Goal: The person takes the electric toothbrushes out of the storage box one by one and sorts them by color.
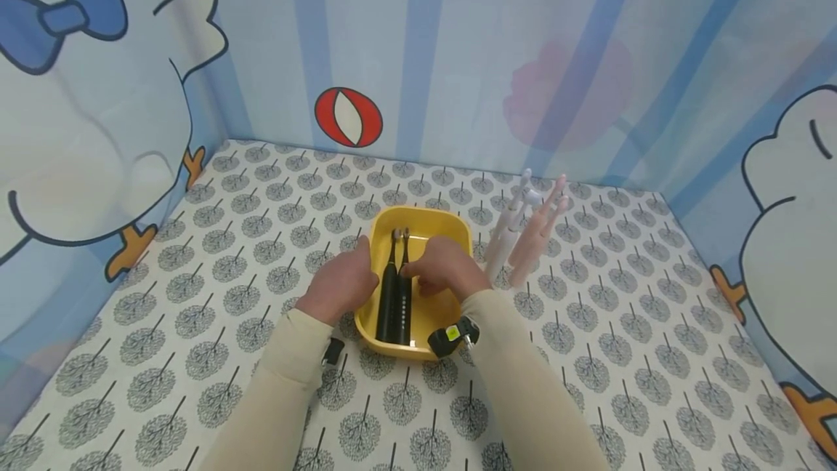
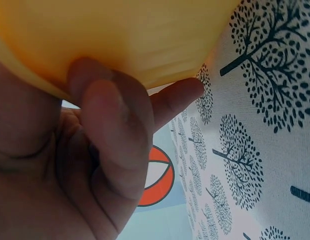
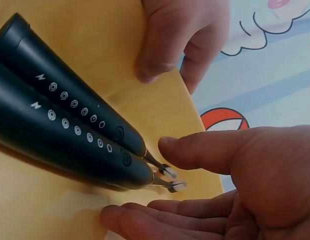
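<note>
A yellow tray (image 1: 428, 318) sits on the table between my hands. My left hand (image 1: 343, 282) grips its left side, with the thumb over the rim and curled fingers (image 2: 117, 125) against the outer wall. Two black electric toothbrushes, a left one (image 1: 387, 304) and a right one (image 1: 405, 311), lie side by side in the tray, heads toward the far end. Over the tray is my right hand (image 1: 447, 267). In the right wrist view its thumb and fingers are spread apart around the slim necks of the toothbrushes (image 3: 75, 125).
Right of the tray stand several upright toothbrushes, white ones (image 1: 503, 246) and pink ones (image 1: 532, 242). A tree-patterned cloth (image 1: 261, 333) covers the table. Behind it hangs a striped cartoon backdrop (image 1: 445, 42).
</note>
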`<state>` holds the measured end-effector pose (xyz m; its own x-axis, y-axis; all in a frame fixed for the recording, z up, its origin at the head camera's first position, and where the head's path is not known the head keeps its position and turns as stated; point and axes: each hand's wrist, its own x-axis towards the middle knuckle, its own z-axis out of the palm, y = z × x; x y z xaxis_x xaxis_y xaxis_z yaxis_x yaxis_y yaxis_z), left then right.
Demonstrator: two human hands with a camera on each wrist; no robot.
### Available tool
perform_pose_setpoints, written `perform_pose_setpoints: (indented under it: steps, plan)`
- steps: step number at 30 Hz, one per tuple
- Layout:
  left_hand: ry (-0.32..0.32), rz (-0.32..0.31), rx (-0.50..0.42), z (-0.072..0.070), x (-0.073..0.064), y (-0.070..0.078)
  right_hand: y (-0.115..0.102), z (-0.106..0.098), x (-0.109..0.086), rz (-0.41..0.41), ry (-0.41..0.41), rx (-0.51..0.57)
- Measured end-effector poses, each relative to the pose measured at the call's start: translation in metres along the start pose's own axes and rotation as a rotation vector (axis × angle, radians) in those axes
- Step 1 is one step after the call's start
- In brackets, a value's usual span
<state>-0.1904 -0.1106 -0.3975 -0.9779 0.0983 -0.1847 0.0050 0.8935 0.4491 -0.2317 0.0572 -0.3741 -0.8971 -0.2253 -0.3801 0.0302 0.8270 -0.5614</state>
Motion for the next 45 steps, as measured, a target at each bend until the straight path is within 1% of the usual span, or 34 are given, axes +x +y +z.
perform_pose_setpoints:
  steps: [4,9,12,21,25,30,35,41,45]
  plan:
    - [0.005,0.010,0.005,0.000,0.000,0.000,-0.001,0.001,0.003,0.010,-0.026,-0.025]
    - [-0.004,0.008,-0.012,-0.001,-0.001,0.001,-0.003,0.002,0.005,0.027,-0.063,-0.063]
    - [-0.009,0.004,-0.014,-0.002,-0.001,0.001,-0.005,0.003,0.007,0.016,-0.079,-0.088]
    - [-0.021,-0.009,-0.002,-0.002,-0.001,0.001,-0.006,0.005,0.012,0.032,-0.109,-0.092]
    - [-0.017,-0.008,0.002,-0.002,0.000,0.001,-0.006,0.006,0.012,0.032,-0.111,-0.089]
    - [-0.022,-0.015,0.002,-0.002,0.000,0.001,-0.005,0.006,0.013,0.028,-0.095,-0.092]
    - [-0.023,-0.017,-0.006,-0.002,0.000,0.001,-0.004,0.005,0.012,0.042,-0.094,-0.079]
    - [-0.026,-0.014,-0.001,-0.003,-0.001,0.001,-0.003,0.003,0.011,0.023,-0.097,-0.127]
    - [-0.019,-0.005,0.007,-0.003,-0.001,0.001,-0.001,0.003,0.009,0.007,-0.087,-0.132]
